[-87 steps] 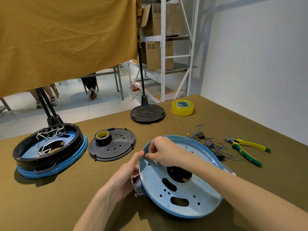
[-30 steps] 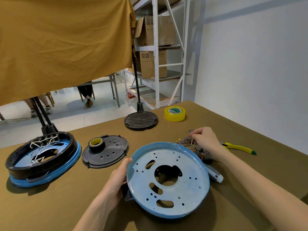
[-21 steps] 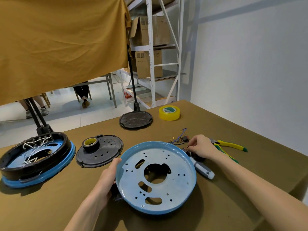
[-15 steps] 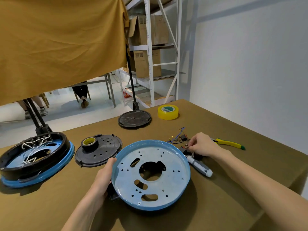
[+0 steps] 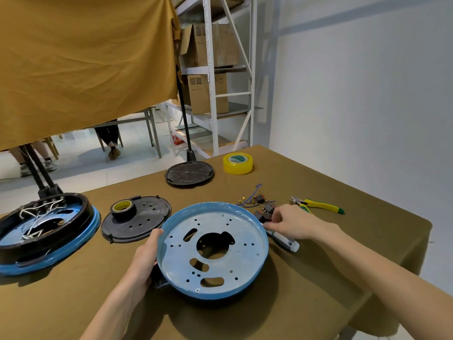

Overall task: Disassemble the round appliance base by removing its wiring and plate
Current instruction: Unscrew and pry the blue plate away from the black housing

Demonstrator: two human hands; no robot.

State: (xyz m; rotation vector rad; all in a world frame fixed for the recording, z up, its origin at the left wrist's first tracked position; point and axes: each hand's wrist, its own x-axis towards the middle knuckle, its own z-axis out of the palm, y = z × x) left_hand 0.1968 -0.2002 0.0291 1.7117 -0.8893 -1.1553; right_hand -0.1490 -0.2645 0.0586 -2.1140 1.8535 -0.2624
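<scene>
The round blue base [image 5: 213,249] lies open side up at the table's middle, its pale perforated plate showing inside. My left hand [image 5: 144,258] grips its left rim, thumb on the edge, next to a black part under the rim. My right hand [image 5: 291,223] is just right of the base, fingertips curled onto the front end of a grey-handled screwdriver [image 5: 285,241] that lies on the table. The removed wiring with black switches [image 5: 259,204] sits in a small pile right behind that hand.
Yellow-green pliers [image 5: 318,206] lie right of the wiring. A yellow tape roll [image 5: 237,163] and a black disc [image 5: 188,173] sit at the back. A black cover [image 5: 147,222] carrying a tape roll [image 5: 122,208] is left of centre. A second wired base [image 5: 44,231] is far left.
My right hand left the base's rim, reached to the wiring pile, then came down onto the screwdriver. The base has been lowered flatter; my left hand kept its grip on the rim.
</scene>
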